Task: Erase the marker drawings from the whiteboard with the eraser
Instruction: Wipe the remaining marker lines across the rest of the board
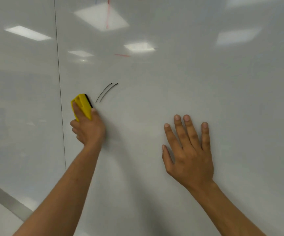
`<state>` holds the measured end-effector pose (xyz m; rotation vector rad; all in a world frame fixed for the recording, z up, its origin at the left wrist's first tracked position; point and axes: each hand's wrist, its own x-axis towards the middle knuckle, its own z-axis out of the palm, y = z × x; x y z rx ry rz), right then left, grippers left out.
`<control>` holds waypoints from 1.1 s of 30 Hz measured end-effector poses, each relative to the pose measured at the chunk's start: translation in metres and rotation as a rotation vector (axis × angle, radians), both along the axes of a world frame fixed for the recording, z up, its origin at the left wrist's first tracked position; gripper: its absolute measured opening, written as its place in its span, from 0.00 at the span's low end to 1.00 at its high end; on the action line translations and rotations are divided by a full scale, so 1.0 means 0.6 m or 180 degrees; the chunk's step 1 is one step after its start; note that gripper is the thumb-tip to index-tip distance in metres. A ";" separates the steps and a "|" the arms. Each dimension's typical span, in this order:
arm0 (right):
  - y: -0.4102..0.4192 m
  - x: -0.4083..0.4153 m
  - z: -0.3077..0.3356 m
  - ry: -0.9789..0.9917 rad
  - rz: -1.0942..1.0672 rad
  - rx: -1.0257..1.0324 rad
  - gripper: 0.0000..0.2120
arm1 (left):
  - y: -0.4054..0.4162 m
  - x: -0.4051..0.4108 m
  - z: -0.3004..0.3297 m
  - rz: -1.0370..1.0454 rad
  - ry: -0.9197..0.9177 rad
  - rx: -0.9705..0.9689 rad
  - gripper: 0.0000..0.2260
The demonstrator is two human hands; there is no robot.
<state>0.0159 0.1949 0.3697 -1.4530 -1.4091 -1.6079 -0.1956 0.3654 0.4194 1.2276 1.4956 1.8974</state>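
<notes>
Left hand (88,128) around yellow eraser (83,104), right hand (189,150) flat on whiteboard (206,74)

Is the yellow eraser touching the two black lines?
Apart. The head view shows bare whiteboard between the eraser and the black lines.

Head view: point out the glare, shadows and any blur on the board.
Head view: ceiling-light reflections glare across the whiteboard, the brightest washing over the red line; soft shadows fall beside the left hand and right hand; black strokes sharp, top-edge marks blurred.
</notes>
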 end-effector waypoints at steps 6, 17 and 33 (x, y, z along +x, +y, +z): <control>0.005 -0.002 0.000 -0.0013 -0.0004 0.0041 0.27 | -0.049 0.047 -0.005 -0.0080 0.0627 0.0586 0.30; 0.004 0.002 -0.002 -0.0041 0.0006 0.0020 0.28 | -0.014 0.016 0.049 0.0105 0.0668 0.0701 0.29; 0.004 0.000 -0.002 -0.0008 0.0004 -0.0021 0.27 | -0.047 0.040 0.080 0.0157 0.1178 0.1425 0.29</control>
